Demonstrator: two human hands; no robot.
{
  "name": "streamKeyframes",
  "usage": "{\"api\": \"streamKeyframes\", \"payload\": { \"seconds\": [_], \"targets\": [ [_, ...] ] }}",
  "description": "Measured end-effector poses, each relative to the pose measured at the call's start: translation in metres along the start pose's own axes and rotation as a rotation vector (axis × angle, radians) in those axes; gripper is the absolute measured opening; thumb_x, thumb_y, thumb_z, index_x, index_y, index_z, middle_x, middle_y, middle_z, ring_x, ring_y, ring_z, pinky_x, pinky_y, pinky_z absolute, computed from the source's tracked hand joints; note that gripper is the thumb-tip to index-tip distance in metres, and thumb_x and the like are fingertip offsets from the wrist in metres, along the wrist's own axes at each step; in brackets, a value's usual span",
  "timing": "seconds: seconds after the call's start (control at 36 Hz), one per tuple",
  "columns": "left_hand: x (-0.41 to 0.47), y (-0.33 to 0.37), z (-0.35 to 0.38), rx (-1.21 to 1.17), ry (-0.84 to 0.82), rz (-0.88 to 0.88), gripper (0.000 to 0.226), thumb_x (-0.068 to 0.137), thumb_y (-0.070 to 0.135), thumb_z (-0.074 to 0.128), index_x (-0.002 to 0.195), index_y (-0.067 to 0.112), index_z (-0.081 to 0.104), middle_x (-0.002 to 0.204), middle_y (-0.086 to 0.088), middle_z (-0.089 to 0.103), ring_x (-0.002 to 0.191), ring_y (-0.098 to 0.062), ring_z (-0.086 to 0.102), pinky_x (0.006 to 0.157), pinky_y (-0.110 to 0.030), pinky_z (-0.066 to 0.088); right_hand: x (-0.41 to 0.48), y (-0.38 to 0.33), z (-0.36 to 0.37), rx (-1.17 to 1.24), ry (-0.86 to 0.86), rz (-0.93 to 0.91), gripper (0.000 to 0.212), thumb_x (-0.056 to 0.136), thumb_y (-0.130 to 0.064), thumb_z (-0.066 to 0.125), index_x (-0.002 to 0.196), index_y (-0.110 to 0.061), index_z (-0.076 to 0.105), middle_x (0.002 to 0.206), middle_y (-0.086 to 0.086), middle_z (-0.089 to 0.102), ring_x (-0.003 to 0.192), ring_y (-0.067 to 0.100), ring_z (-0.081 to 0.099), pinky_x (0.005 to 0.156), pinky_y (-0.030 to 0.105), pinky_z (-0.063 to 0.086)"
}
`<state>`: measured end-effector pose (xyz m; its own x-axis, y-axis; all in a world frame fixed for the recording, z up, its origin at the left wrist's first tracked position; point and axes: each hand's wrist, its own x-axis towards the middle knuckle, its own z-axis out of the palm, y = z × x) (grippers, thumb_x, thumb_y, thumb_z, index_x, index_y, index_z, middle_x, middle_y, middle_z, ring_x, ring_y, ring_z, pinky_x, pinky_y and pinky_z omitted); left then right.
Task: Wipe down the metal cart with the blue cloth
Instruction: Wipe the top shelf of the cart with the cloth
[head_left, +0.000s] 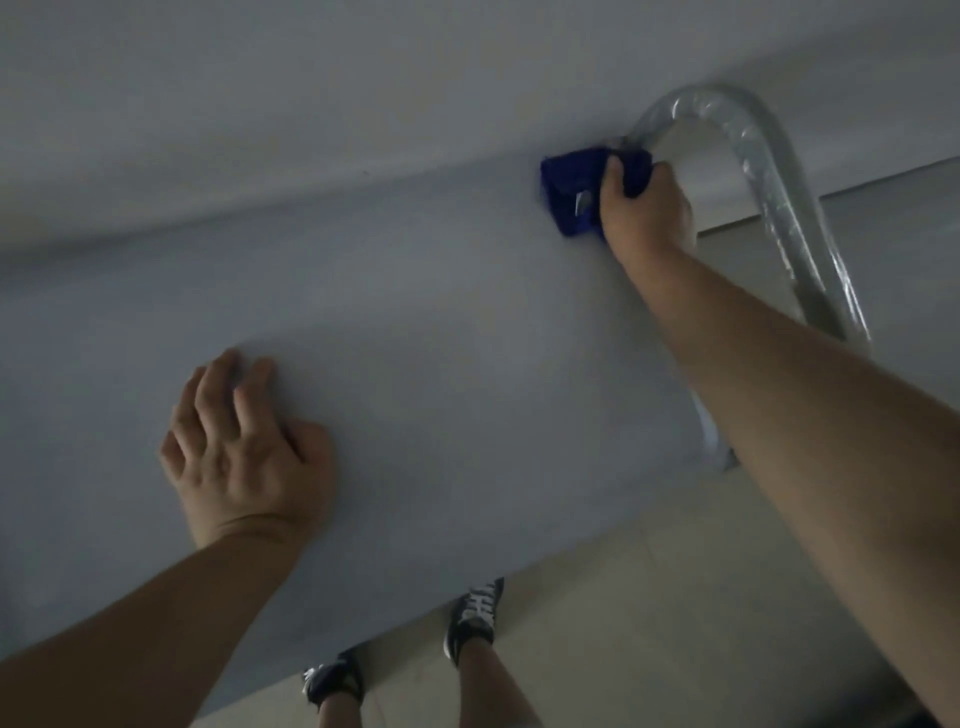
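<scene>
A person looks down on a grey metal cart (467, 322) in dim light. Its flat top fills the middle of the frame. The long axis runs from the left edge towards the right, tilting upward as it goes.

The right hand (644, 208) reaches to the upper centre-right of the frame and grips a bunched blue cloth (571, 192), with the thumb curled over it. The cloth presses on the far right corner of the top, right at the foot of the handle (769, 171). The visible wad spreads left and downward from the hand.

The handle is a shiny bent tube in clear wrap. It arches from the cloth up into the upper right, then runs down the right side behind the forearm.

The left hand (244, 447) lies palm-down on the top at lower left, fingers straight and slightly spread, holding nothing.

Between the two hands is a wide stretch of bare top. The far edge runs as a slanted line from mid-left up to the cloth. Beyond it lies a paler grey band; whether that is a wall cannot be told. The near edge slants from bottom left up to the right. Below it are pale floor (649, 597) and two dark shoes (475, 618), toes just under the edge.
</scene>
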<state>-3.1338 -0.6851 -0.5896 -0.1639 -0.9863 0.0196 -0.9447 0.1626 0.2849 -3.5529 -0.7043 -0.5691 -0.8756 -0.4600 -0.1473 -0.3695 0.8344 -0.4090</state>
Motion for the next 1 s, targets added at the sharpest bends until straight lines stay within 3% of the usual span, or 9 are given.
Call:
{"api": "streamKeyframes", "payload": {
  "seconds": [0.08,0.19,0.36,0.53,0.58,0.69,0.78,0.86,1.0],
  "targets": [
    [0.0,0.003,-0.002,-0.016,-0.005,-0.009,0.06,0.081,0.03,0.053,0.14,0.019,0.054,0.158,-0.008,0.042,0.15,-0.033,0.032,0.117,-0.053,0.028,-0.04,0.039,-0.009,-0.024,0.033,-0.017,0.055,0.102,-0.058,0.041,0.132,-0.015,0.057,0.123,0.012,0.068,0.11,0.037,0.066,0.087,0.04,0.051],
    [-0.001,0.007,-0.005,-0.033,-0.01,-0.018,0.061,0.081,0.032,0.05,0.141,0.019,0.054,0.159,-0.007,0.041,0.151,-0.034,0.032,0.116,-0.054,0.029,-0.121,0.109,-0.022,-0.154,0.049,-0.064,0.059,0.105,-0.042,0.04,0.158,-0.017,0.037,0.146,0.016,0.054,0.128,0.039,0.058,0.105,0.05,0.051],
    [-0.002,0.005,-0.006,-0.043,-0.024,-0.02,0.062,0.082,0.034,0.049,0.143,0.019,0.052,0.16,-0.007,0.039,0.15,-0.035,0.031,0.117,-0.055,0.028,-0.199,0.164,-0.023,-0.309,0.079,-0.101,0.066,0.103,-0.033,0.035,0.161,-0.001,0.036,0.165,0.028,0.034,0.15,0.046,0.036,0.126,0.059,0.03],
    [0.003,0.01,-0.007,-0.041,-0.015,-0.027,0.06,0.082,0.03,0.049,0.141,0.019,0.053,0.158,-0.007,0.041,0.149,-0.036,0.032,0.115,-0.056,0.03,-0.185,0.133,-0.004,-0.286,0.148,-0.047,0.067,0.1,-0.036,0.035,0.158,-0.002,0.041,0.167,0.029,0.03,0.155,0.047,0.027,0.129,0.061,0.019],
    [0.002,0.01,-0.006,-0.026,-0.011,-0.025,0.06,0.082,0.03,0.049,0.14,0.018,0.053,0.158,-0.008,0.041,0.149,-0.035,0.033,0.114,-0.056,0.031,-0.18,0.113,0.005,-0.289,0.1,-0.078,0.068,0.102,-0.04,0.033,0.159,-0.003,0.04,0.17,0.028,0.024,0.159,0.045,0.019,0.13,0.06,0.015],
    [0.002,0.008,-0.005,-0.014,-0.018,-0.038,0.062,0.081,0.031,0.049,0.142,0.019,0.053,0.158,-0.007,0.041,0.151,-0.033,0.031,0.117,-0.054,0.028,-0.185,0.05,0.031,-0.223,-0.019,-0.314,0.074,0.107,-0.062,0.027,0.16,-0.013,0.042,0.174,0.018,0.024,0.163,0.037,0.014,0.132,0.058,0.012],
    [0.002,0.008,-0.006,-0.006,-0.032,-0.043,0.065,0.08,0.033,0.048,0.143,0.019,0.052,0.159,-0.007,0.04,0.151,-0.033,0.03,0.119,-0.053,0.026,-0.198,-0.001,0.052,-0.142,-0.114,-0.573,0.09,0.095,-0.079,0.045,0.159,-0.016,0.044,0.174,0.014,0.023,0.163,0.035,0.013,0.132,0.055,0.007],
    [0.001,0.008,-0.006,-0.008,-0.056,-0.06,0.067,0.079,0.034,0.047,0.145,0.02,0.05,0.16,-0.007,0.038,0.151,-0.032,0.029,0.12,-0.054,0.025,-0.213,-0.034,0.067,-0.116,-0.183,-0.709,0.091,0.087,-0.072,0.061,0.158,-0.018,0.046,0.175,0.013,0.02,0.164,0.035,0.009,0.131,0.057,0.007],
    [0.0,0.007,-0.005,0.008,-0.071,-0.057,0.067,0.079,0.033,0.049,0.145,0.022,0.049,0.162,-0.007,0.036,0.152,-0.032,0.029,0.119,-0.055,0.025,-0.229,-0.027,0.069,-0.046,-0.202,-0.706,0.073,0.089,-0.05,0.066,0.154,-0.019,0.053,0.175,0.009,0.026,0.164,0.03,0.013,0.131,0.055,0.011]
  ]
}}
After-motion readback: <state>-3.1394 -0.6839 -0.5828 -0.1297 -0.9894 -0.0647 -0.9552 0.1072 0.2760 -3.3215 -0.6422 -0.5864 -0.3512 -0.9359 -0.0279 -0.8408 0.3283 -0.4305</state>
